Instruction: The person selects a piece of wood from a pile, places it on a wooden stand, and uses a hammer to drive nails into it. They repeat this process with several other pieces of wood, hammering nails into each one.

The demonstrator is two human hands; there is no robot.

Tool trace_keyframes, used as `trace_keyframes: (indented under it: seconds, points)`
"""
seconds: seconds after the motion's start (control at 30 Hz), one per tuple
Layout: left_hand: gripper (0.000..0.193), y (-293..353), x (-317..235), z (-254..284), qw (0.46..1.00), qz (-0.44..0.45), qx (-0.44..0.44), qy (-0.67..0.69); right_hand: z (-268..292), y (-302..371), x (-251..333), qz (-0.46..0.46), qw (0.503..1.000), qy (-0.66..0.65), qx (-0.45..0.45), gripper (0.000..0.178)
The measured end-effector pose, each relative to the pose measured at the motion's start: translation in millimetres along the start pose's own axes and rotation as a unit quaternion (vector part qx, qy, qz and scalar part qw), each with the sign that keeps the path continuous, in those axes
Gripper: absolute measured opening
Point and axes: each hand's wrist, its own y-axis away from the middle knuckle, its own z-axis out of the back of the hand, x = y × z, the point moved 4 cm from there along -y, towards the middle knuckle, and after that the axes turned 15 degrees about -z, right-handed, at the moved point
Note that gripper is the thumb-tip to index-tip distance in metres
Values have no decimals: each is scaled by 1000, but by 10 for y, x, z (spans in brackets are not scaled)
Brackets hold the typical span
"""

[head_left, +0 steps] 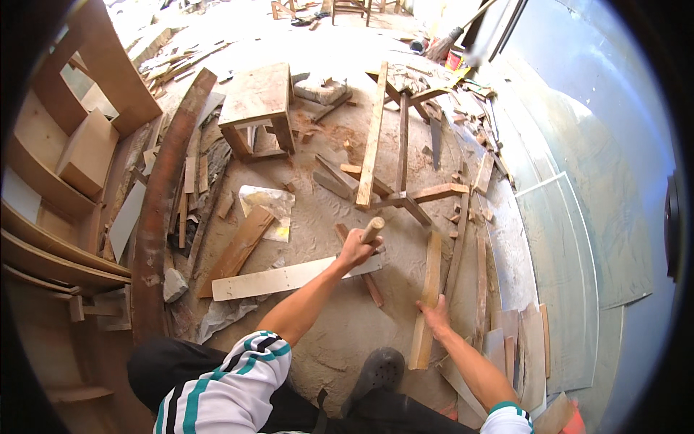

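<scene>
In the head view my left hand is closed around a round wooden handle, its pale end pointing up and away. What the handle belongs to is hidden by my fist. Under that hand a long white board and a short reddish-brown wood strip lie across each other on the ground. My right hand grips a light wooden plank by its edge, a little below its middle. The plank runs lengthwise away from me, right of my shoe.
Ahead stand a wooden stool and a tipped wooden frame. A handsaw is beside the frame. A brown plank lies left of the white board. Wooden cabinetry lines the left; blue-grey sheets line the right.
</scene>
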Motion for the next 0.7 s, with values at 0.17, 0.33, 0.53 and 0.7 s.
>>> trace_keyframes:
  seconds: [0.17, 0.33, 0.53, 0.7]
  points:
    - [35, -18, 35, -24, 1000, -2, 12, -8, -204, 26, 197, 22, 998, 44, 26, 53]
    - [35, 10, 5, -17, 1000, -19, 15, -17, -284, 21, 208, 39, 998, 18, 55, 59]
    - [35, -18, -21, 1, 999, -22, 17, -19, -263, 48, 211, 14, 996, 27, 80, 63]
    - [33, -70, -66, -56, 998, -5, 54, -39, -273, -43, 139, 5, 998, 30, 58, 64]
